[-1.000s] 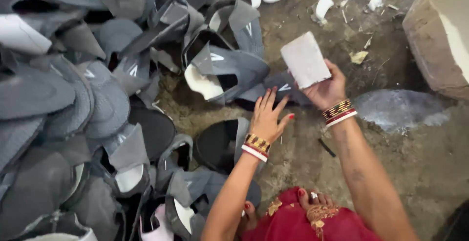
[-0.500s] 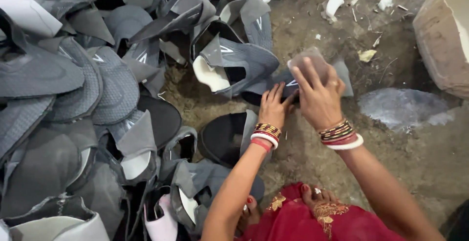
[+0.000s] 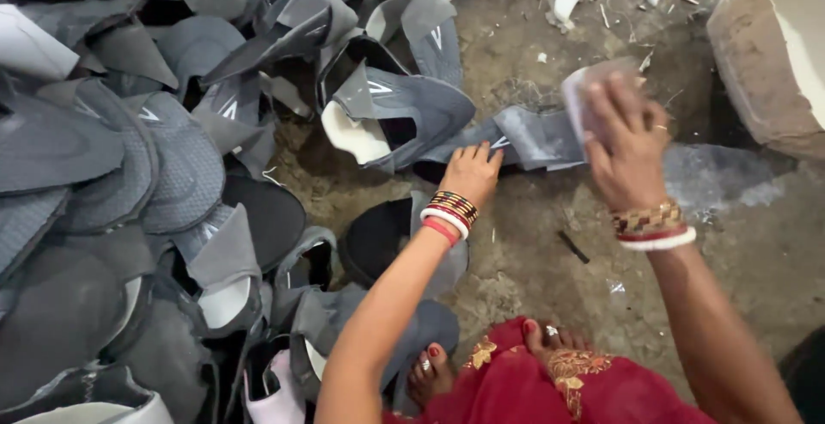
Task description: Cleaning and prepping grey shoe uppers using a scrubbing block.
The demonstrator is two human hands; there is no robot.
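The left hand (image 3: 468,173) presses flat on a grey shoe upper (image 3: 524,139) at frame centre; the right hand (image 3: 626,136) grips a pale block (image 3: 583,97) (blurred), rubbing it; steady pressure is needed.

A heap of uppers (image 3: 155,175) fills the left half of the frame, lying on the floor (image 3: 533,252). At centre, the left hand (image 3: 471,171) rests on one upper (image 3: 524,139); just right, the right hand (image 3: 627,136) holds a pad (image 3: 580,89). A basin (image 3: 773,46) sits at upper right.

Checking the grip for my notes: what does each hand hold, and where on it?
The right hand grips a pale flat block by its right end. The left hand presses on a grey shoe upper.
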